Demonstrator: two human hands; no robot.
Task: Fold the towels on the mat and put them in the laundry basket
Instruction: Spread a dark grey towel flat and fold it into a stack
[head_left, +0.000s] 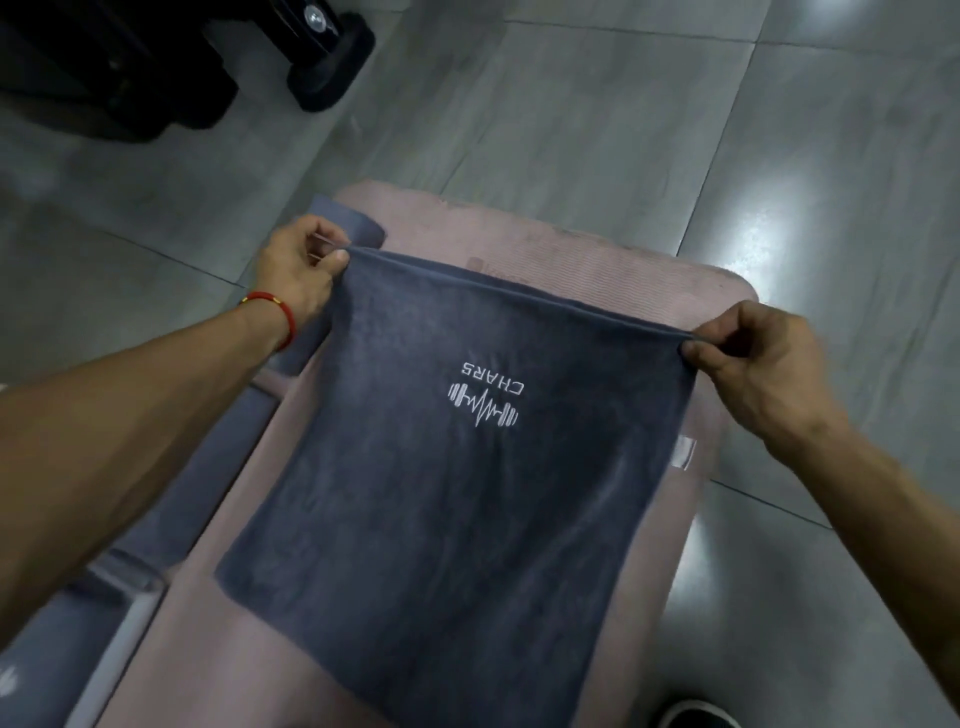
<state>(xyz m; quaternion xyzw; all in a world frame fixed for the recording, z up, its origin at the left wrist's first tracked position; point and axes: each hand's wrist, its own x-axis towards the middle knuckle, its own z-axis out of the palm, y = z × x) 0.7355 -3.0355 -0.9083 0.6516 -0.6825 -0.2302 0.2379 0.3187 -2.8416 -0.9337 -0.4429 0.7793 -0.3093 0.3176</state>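
Note:
A dark grey towel (441, 519) with a white "CHARS" logo lies spread on the pink mat (597, 265). My left hand (298, 265) pinches its far left corner. My right hand (753, 358) pinches its far right corner. The far edge is stretched taut between both hands and shows a doubled fold line. More grey towels (228, 431) lie along the mat's left side, one reaching behind my left hand. No laundry basket is in view.
Grey floor tiles (571, 104) surround the mat. Black equipment on a rounded base (332, 57) stands at the top left. A dark shoe (696, 714) shows at the bottom edge. A small white tag (684, 451) sticks out at the towel's right edge.

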